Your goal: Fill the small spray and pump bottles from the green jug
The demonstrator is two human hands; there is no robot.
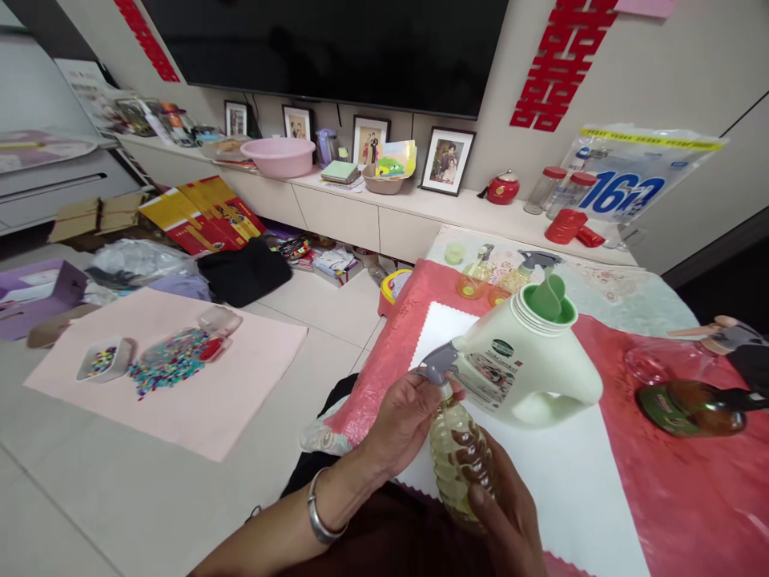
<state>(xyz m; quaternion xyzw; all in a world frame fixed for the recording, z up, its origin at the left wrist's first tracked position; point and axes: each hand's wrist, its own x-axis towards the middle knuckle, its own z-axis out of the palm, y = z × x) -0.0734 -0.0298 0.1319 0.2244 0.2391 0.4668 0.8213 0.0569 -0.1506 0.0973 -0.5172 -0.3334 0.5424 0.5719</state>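
My right hand [510,505] is wrapped around a ribbed clear spray bottle [450,453] holding pale yellow liquid. At its neck, the fingers of my left hand [400,425] are closed around the grey trigger spray head [441,362]. Whether the head is screwed tight cannot be seen. The bottle leans slightly in front of my lap, at the table's near edge. Just beyond it stands a large pale green detergent jug [541,373] with a handle. A green spout piece [548,298] sticks up from the jug's open mouth.
A white sheet [577,473] lies on the red table cover [661,489]. A dark green-brown bottle [688,407] and a clear spray bottle [670,359] lie on the right. More spray bottles [474,276] are behind the jug. Colourful beads [171,365] are spread on a pink floor sheet [210,417].
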